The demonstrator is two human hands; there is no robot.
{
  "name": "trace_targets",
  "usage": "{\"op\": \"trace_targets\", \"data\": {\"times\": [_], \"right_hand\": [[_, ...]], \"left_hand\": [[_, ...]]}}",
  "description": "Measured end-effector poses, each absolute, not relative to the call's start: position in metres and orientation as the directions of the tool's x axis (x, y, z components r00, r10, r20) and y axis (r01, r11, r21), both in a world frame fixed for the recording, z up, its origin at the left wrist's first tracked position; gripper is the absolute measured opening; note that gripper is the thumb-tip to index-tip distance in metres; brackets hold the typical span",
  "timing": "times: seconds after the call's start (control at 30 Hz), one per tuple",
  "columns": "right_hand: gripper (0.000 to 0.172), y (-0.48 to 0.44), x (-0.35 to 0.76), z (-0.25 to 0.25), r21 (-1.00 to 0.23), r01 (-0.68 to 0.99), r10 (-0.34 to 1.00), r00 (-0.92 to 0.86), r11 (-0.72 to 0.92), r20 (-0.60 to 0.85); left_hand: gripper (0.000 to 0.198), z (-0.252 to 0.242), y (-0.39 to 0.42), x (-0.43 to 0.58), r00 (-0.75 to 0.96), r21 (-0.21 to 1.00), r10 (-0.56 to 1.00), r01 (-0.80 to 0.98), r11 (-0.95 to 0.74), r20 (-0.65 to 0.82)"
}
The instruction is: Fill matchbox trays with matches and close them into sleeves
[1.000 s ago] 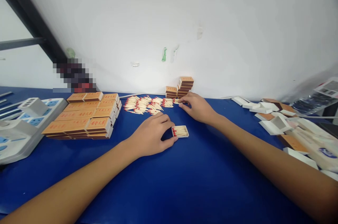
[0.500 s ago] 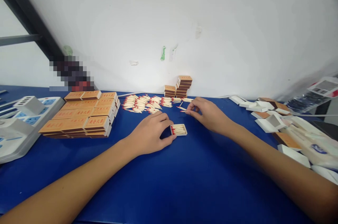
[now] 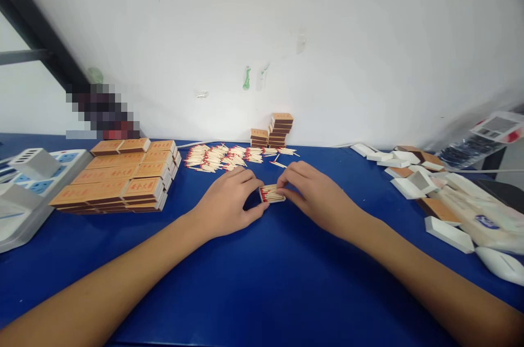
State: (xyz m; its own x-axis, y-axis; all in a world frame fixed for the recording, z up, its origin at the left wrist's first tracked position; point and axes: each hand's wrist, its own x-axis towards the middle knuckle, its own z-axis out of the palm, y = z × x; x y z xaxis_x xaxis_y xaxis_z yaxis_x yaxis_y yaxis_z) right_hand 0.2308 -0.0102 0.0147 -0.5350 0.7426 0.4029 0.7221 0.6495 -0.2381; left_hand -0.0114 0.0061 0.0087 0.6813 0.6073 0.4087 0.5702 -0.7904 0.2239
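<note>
My left hand (image 3: 231,199) grips the left end of a small white matchbox tray (image 3: 282,201), thumb at the near side and fingers at the far side. Inside the tray lie several matches (image 3: 269,193), their red heads toward the left. My right hand (image 3: 311,186) is closed in a pinch over the tray's right end, on a match whose stick is mostly hidden by the fingers. Just beyond both hands, a spread of loose matches (image 3: 207,157) lies on the blue table (image 3: 262,281), with a few stray matches (image 3: 279,162) at its right.
Stacked matchboxes (image 3: 118,175) stand on the left beside a white power strip (image 3: 53,194). A smaller matchbox stack (image 3: 280,129) is against the wall. On the right lie empty trays (image 3: 448,233), brown sleeves (image 3: 440,210) and a tissue pack (image 3: 483,221).
My right hand has come from the loose matches toward me and left, bringing a match over the tray. My left hand keeps its hold on the tray. The view has shifted slightly.
</note>
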Motion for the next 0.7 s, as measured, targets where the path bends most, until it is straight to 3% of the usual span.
{"op": "trace_targets", "data": {"times": [0.7], "right_hand": [[0.006, -0.012, 0.234, 0.012, -0.32, 0.684, 0.752, -0.554, 0.656, 0.357]], "left_hand": [[0.024, 0.008, 0.004, -0.011, 0.706, 0.248, 0.6, 0.548, -0.799, 0.376]]}}
